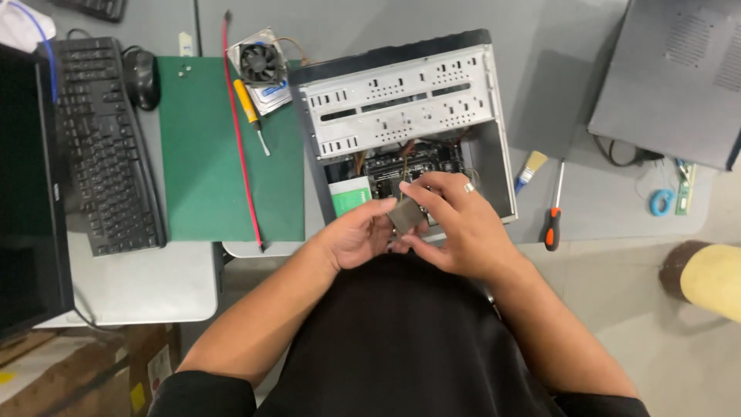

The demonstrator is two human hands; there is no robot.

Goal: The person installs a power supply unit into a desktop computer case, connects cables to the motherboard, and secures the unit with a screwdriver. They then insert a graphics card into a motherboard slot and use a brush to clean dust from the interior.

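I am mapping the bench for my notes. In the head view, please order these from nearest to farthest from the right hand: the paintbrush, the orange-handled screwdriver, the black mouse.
From the right hand:
1. Orange-handled screwdriver, just to its right, near the table's front edge.
2. Paintbrush, right of the hand and further back.
3. Black mouse, far left, beside the keyboard.

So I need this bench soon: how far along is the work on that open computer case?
Done: the case lies open with its side panel off, and a fan sits out on the green mat beside a yellow screwdriver. In hand: the left hand and right hand both hold a small grey square part over the case. Left: the case is not closed, and tools are out.
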